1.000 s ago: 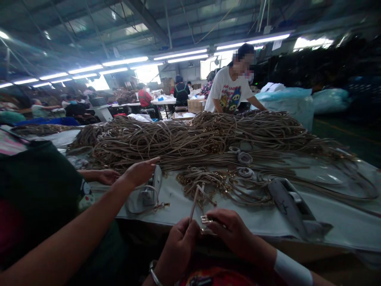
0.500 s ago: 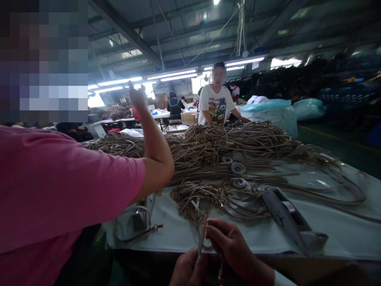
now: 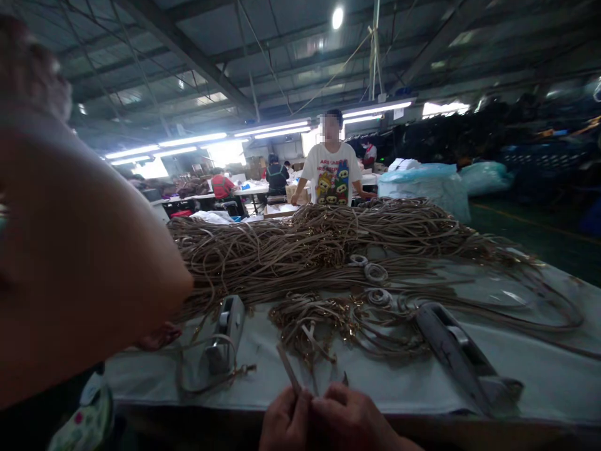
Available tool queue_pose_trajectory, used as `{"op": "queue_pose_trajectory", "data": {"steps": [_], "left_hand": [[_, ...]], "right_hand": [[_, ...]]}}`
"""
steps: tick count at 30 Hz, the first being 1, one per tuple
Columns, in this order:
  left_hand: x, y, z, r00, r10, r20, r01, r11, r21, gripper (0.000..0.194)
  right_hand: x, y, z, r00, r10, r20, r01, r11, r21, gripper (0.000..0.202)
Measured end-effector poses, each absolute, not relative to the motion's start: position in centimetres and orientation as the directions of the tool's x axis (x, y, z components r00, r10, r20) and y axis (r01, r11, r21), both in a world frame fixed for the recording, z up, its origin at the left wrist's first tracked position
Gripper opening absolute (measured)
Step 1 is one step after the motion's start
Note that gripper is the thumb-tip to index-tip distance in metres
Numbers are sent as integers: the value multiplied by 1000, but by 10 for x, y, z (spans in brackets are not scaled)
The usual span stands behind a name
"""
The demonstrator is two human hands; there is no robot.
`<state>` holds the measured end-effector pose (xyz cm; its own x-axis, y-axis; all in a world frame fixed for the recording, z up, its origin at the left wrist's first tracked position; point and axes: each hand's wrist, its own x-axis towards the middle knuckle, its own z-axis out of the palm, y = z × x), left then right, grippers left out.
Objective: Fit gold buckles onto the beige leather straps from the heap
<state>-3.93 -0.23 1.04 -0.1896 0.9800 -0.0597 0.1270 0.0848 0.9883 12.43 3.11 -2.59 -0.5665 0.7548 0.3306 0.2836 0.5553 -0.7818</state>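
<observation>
White-covered bench (image 3: 389, 388): at its near edge my left hand (image 3: 285, 418) pinches a flat taupe strap (image 3: 288, 369), which slackening could drop; right hand (image 3: 353, 414): grip unclear.

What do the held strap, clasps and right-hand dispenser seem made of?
Strap: leather or imitation, perhaps; flat, brownish-grey, dull, but too dim to settle.
Clasps: likely metal, shiny gold-toned; they glint.
Dispenser: probably moulded plastic, grey, satin; rounded body, soft highlights.

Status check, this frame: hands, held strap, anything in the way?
Left hand pinching strap, one end protruding. Right hand close beside. Co-worker's arm blocking view's left side.
</observation>
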Motion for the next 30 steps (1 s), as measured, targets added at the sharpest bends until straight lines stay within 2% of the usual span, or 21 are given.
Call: {"op": "queue_pose_trajectory", "data": {"steps": [2, 6, 9, 12, 16, 22, 26, 30], "left_hand": [[-43, -2, 18, -195, 979, -55, 121, 80, 989, 39], [-54, 1, 26, -147, 952, -270, -276, 222, 935, 42], [-61, 3, 29, -159, 951, -267, -524, 148, 839, 37], [-69, 4, 34, -202, 951, -233, -667, 41, 744, 33], [-78, 6, 41, -139, 971, -196, -719, 37, 694, 40], [-69, 15, 47, -118, 972, -204, -648, 80, 758, 37], [-63, 32, 48, -171, 965, -199, -647, 42, 762, 33], [-70, 46, 41, -253, 951, -176, -693, -52, 719, 28]], "right_hand": [[131, 27, -14, -535, 783, 318, 327, 539, -776, 25], [137, 24, 2, -456, 869, 192, 361, 378, -852, 21], [138, 26, -1, -443, 888, 124, 346, 296, -890, 17], [138, 27, -8, -398, 912, 103, 300, 235, -925, 15], [139, 27, -11, -409, 907, 103, 243, 217, -946, 13], [138, 25, -10, -472, 879, 65, 189, 173, -967, 19], [137, 25, -13, -523, 822, 223, 123, 332, -935, 19], [138, 25, -14, -522, 803, 288, 159, 423, -892, 19]]}}
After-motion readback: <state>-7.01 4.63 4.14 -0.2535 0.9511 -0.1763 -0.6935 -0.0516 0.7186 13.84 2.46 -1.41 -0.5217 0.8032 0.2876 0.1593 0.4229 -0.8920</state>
